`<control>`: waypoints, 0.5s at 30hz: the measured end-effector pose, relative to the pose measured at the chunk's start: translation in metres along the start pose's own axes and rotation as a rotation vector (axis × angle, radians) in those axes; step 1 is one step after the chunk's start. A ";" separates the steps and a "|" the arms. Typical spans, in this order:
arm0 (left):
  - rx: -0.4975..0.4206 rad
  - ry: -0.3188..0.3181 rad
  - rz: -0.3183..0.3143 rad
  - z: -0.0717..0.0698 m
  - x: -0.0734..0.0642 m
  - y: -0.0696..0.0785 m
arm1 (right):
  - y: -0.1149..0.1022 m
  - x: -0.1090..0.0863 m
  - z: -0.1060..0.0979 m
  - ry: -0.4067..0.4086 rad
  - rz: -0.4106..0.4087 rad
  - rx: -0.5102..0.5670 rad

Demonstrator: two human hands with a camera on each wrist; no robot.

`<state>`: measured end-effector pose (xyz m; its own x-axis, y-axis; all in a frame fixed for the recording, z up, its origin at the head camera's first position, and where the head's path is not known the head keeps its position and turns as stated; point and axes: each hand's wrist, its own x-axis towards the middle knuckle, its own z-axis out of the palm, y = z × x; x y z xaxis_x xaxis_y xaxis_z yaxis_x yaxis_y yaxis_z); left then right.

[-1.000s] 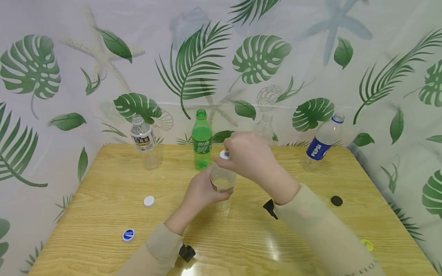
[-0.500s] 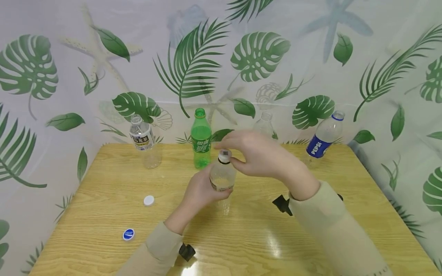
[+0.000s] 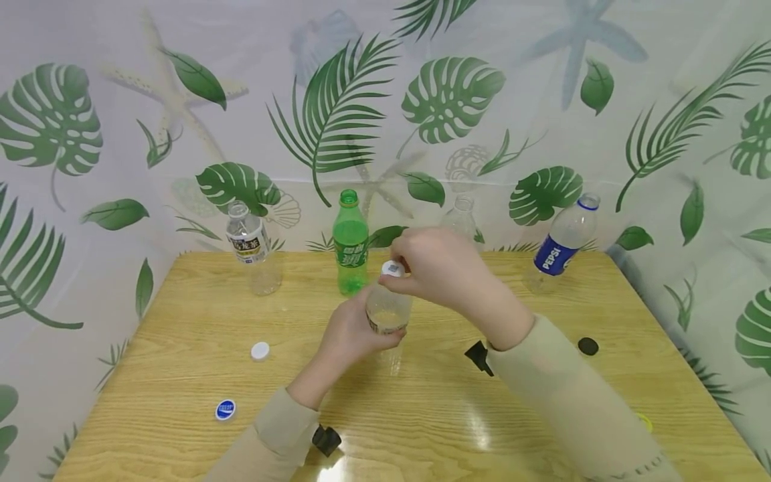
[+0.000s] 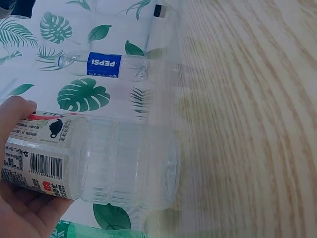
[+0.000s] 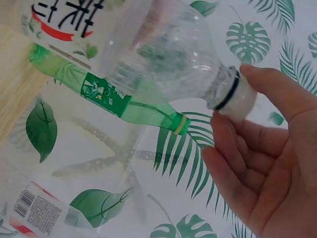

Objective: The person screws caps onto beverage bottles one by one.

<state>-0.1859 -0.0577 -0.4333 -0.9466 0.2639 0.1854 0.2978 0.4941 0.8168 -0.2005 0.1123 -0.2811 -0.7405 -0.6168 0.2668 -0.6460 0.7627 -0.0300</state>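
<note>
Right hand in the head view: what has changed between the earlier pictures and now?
Half a second ago the right hand had loosened around the white cap; now it has moved slightly left and pinches that cap again. Unchanged: the left hand holds the clear bottle below, and the green bottle stands behind.

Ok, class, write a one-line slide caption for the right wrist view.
Fingers pinch the white cap on a clear bottle, a green bottle behind.

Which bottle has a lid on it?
The clear bottle in the person's left hand: the right hand pinches its white lid. The green bottle, the Pepsi bottle and two other clear bottles behind it all have open tops.
</note>
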 end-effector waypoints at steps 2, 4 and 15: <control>0.004 -0.003 -0.008 0.000 0.000 0.000 | -0.001 0.001 0.004 0.039 0.018 -0.061; 0.014 -0.004 -0.011 0.001 0.000 0.000 | 0.000 0.002 0.008 0.065 0.015 -0.100; -0.009 -0.001 0.018 0.000 0.001 -0.002 | 0.015 -0.005 -0.007 -0.058 -0.252 0.236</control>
<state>-0.1875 -0.0581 -0.4351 -0.9409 0.2738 0.1993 0.3135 0.4816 0.8184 -0.2053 0.1283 -0.2767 -0.5574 -0.7950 0.2393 -0.8297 0.5234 -0.1941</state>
